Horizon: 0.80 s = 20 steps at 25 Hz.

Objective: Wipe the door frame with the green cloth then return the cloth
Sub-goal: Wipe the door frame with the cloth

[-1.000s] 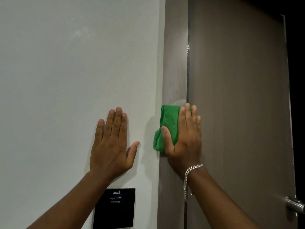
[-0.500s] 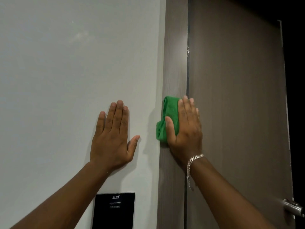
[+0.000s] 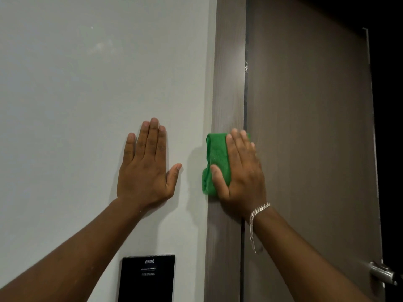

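A folded green cloth (image 3: 216,158) lies pressed against the brown wood-grain door frame (image 3: 229,73), a vertical strip between the wall and the door. My right hand (image 3: 242,171) lies flat over the cloth with a silver bracelet at the wrist, thumb hooked around the cloth's left side. Most of the cloth is hidden under the palm. My left hand (image 3: 146,168) rests flat on the pale wall, fingers together and thumb out, holding nothing.
The brown door (image 3: 309,138) stands right of the frame, with a metal handle (image 3: 381,272) at the lower right. A black wall panel (image 3: 147,277) sits below my left hand. Beyond the door's right edge all is dark.
My right hand slid the cloth a little up the frame and then held about level. The left hand stayed planted on the wall; the view shifted slightly.
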Tool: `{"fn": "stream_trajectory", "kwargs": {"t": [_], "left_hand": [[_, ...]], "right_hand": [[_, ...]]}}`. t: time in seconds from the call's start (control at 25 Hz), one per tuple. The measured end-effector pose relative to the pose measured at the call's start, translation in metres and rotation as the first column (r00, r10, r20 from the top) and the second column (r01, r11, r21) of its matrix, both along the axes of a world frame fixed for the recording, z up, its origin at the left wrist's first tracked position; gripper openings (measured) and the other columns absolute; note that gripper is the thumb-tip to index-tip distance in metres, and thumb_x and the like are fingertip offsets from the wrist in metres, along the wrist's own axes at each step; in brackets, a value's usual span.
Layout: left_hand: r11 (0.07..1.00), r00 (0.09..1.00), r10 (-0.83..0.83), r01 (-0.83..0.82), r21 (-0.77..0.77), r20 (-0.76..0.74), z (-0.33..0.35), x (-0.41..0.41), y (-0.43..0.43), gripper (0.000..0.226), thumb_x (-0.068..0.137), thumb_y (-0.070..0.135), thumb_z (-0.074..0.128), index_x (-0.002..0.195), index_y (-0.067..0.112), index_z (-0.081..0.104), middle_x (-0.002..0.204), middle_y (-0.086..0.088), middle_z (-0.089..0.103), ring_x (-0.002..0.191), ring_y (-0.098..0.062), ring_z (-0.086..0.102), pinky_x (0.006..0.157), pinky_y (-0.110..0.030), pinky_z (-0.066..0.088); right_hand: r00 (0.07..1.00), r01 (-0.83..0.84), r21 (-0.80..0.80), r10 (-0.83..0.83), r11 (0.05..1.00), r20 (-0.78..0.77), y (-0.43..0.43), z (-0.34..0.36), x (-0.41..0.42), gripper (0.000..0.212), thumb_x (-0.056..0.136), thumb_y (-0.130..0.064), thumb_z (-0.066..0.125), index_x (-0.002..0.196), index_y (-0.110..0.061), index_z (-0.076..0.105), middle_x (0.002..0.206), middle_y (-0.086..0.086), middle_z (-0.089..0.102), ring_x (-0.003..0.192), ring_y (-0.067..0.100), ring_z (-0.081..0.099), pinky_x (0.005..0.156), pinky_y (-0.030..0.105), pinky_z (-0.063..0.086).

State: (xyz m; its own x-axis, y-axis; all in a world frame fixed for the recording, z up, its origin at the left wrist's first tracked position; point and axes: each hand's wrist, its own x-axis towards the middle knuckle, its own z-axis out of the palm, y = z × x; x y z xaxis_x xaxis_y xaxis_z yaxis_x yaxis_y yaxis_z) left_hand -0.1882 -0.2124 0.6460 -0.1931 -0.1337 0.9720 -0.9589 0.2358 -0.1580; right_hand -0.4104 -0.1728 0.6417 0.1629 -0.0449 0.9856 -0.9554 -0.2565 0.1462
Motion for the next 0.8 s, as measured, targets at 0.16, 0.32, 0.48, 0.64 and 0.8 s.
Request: {"fn": "stream_trajectory", "kwargs": {"t": [0.16,0.32,0.48,0.64,0.8], "left_hand": [[1.000,1.000,0.016,-0.016,0.008,-0.005,-0.001,-0.001,-0.001,0.085,0.093,0.056,0.022,0.156,0.003,-0.001,0.167,-0.017,-0.003,0.155,-0.030,-0.004,0.126,-0.051,0.009],[1.000,1.000,0.006,-0.006,0.006,0.007,-0.001,0.000,-0.001,0.084,0.094,0.054,0.026,0.156,0.003,-0.001,0.167,-0.017,-0.002,0.155,-0.029,-0.004,0.126,-0.051,0.008],[0.999,0.999,-0.040,0.040,-0.011,-0.017,-0.005,-0.001,-0.002,0.081,0.094,0.050,0.026,0.156,0.003,0.006,0.167,-0.018,0.004,0.155,-0.030,0.001,0.126,-0.050,0.009],[0.992,0.995,-0.103,0.102,0.068,0.011,-0.026,-0.008,0.006,0.080,0.093,0.047,0.030,0.156,0.002,0.008,0.166,-0.020,0.005,0.155,-0.032,0.003,0.126,-0.049,0.007],[0.943,0.962,-0.271,0.260,0.210,0.024,-0.084,-0.027,0.028,0.073,0.095,0.039,0.031,0.155,0.003,0.014,0.166,-0.016,0.006,0.155,-0.030,0.002,0.126,-0.049,0.006]], "right_hand": [[0.997,0.013,0.001,-0.013,1.000,0.073,0.002,0.068,0.014,0.072,0.097,-0.048,0.042,0.154,-0.006,0.028,0.164,0.013,0.027,0.155,0.028,0.018,0.127,0.048,0.014],[0.999,0.000,-0.045,0.002,0.999,0.045,-0.001,0.057,0.016,0.071,0.096,-0.049,0.041,0.152,-0.006,0.031,0.162,0.012,0.031,0.154,0.027,0.022,0.127,0.046,0.015],[0.999,-0.034,-0.035,0.034,0.999,-0.005,-0.003,-0.020,0.010,0.071,0.097,-0.048,0.041,0.154,-0.009,0.027,0.165,0.008,0.026,0.156,0.022,0.015,0.128,0.044,0.011],[1.000,0.003,0.089,-0.001,0.996,-0.030,0.006,-0.083,0.008,0.076,0.096,-0.051,0.038,0.155,-0.006,0.023,0.166,0.011,0.019,0.157,0.024,0.009,0.128,0.045,0.008],[0.999,0.029,0.222,-0.022,0.975,-0.030,0.021,-0.148,0.011,0.080,0.097,-0.053,0.039,0.157,-0.006,0.015,0.168,0.012,0.011,0.157,0.026,0.007,0.128,0.045,0.007]]}}
